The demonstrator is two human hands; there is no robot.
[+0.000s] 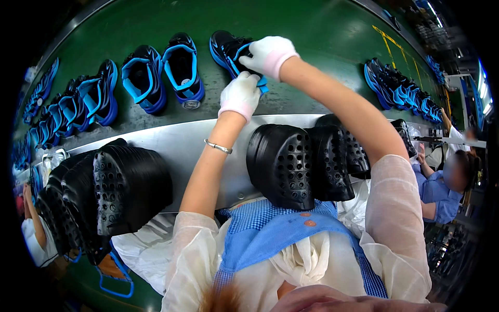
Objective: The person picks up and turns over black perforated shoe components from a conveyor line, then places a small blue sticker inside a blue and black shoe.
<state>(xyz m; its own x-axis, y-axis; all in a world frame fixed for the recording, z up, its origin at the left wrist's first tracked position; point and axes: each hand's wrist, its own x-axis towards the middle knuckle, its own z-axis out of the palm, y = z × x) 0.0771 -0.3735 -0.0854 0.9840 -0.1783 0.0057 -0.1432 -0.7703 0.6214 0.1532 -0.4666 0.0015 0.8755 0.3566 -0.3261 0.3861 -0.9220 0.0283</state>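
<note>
Nearest: blue gingham apron [280, 242] over a sheer white blouse, 6 o'clock. All clock positions from the hands.

Around: nested stack of glossy black moulded pieces with round holes [132, 182] at 7–8; more of the same stacks [283, 166] at 5–6, between apron and work. Forearms pass these, the right one reaching over them. Bare silver metal ledge [189, 140] at 7, then the green bench top [317, 31] beyond. Two black-and-blue sports shoes [156, 86] at 9, row of similar ones [99, 99] past them; another row [403, 93] at 3. Co-worker in blue [442, 190] at 4, well apart.

Work: single black sports shoe with bright blue trim [224, 52], on the bench, toe to 10–11. White-gloved left hand [241, 96] at its heel end, fingers curled in; white-gloved right hand [267, 54] over its collar, fingers bent nearly closed. Fingertips mostly hidden; can't tell if either pinches it.
</note>
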